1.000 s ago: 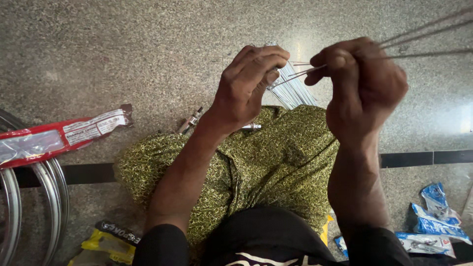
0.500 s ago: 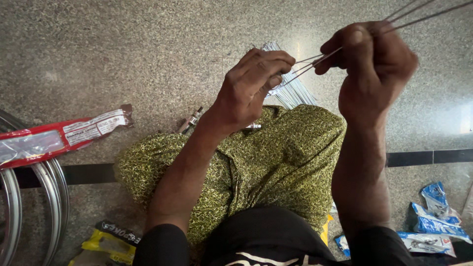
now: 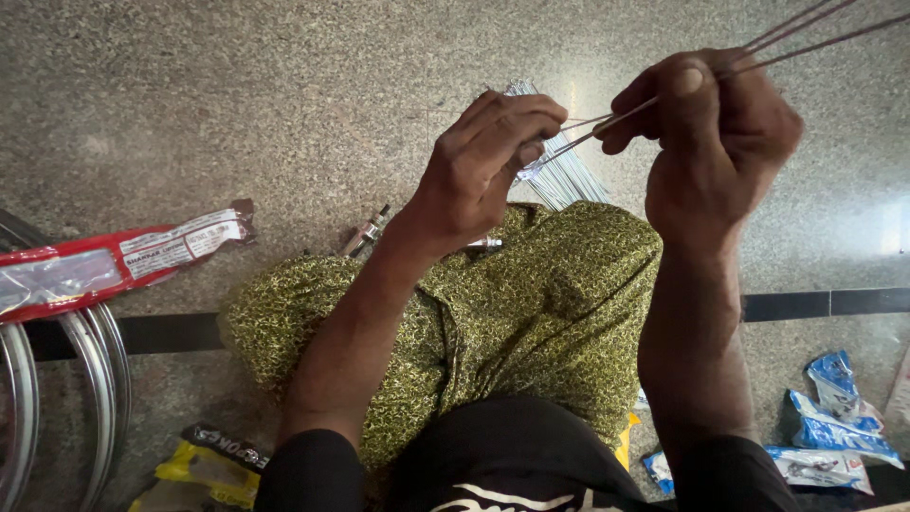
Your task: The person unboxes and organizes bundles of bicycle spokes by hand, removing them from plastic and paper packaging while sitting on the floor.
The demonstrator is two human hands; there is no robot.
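Because your right hand (image 3: 720,142) and left hand (image 3: 488,166) only pinch those thin silver metal spokes (image 3: 607,121), one could slip onto the green patterned cloth (image 3: 559,303) beneath them.

Thin metal spokes (image 3: 664,90), bunched, slanting up-right, pinched between fingers of both hands, above floor.
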